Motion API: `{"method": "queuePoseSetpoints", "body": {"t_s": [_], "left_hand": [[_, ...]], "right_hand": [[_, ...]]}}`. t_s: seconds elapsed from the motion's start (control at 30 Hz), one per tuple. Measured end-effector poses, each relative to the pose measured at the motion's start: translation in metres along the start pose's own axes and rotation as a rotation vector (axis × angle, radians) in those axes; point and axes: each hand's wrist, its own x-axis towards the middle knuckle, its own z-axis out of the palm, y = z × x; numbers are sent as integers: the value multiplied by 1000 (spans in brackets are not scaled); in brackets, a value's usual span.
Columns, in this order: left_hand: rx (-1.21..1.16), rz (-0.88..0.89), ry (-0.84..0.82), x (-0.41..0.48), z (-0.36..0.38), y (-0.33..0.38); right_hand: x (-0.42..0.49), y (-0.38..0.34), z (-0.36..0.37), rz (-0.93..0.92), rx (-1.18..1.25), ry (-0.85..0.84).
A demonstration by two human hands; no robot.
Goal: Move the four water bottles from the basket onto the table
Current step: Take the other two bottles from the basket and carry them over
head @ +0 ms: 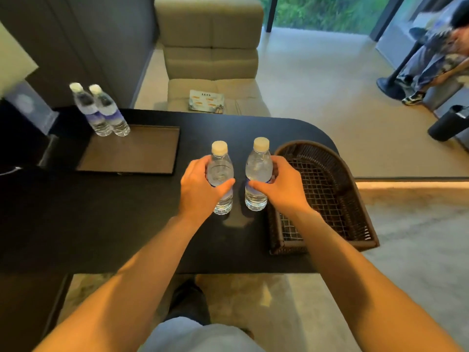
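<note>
Two clear water bottles with white caps stand upright side by side on the black table [101, 219]. My left hand [200, 184] wraps around the left bottle [220, 171]. My right hand [281, 184] grips the right bottle [257, 168]. Just right of them lies the dark woven basket [355, 204], with nothing visible inside it. Two more bottles [101, 110] stand close together at the far left of the table, at the back corner of a brown tray [137, 153].
A black box [22, 128] sits at the table's left end. Beyond the table stands a beige armchair [210, 47] with a booklet [206, 101] on its seat. Another person [436, 47] sits at the far right, near a black bin [449, 123].
</note>
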Motion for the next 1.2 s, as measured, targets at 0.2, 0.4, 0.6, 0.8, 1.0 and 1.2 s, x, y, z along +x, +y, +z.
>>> {"method": "queuePoseSetpoints", "body": {"t_s": [0.2,0.4,0.6,0.8,1.0,1.2], "left_hand": [[48,-193,49,31,-75,-86],[125,-404,120,91,-149,-189],[176,-405,101,168,-211,-284],[149,-389,70,228,-233,-350],[106,-346,18,251,-223,-389],[96,-295,28,270,-217,-415]], "right_hand": [[47,-45,105,-27,-7,-162],[112,-92,228,-77,-63,-254],[180,-134,342,-60,-138,-259],[231,-148,425,-27,-84,-230],[256,-146,470,8,-46,-191],[271,-145,484,-24,-42,-172]]}}
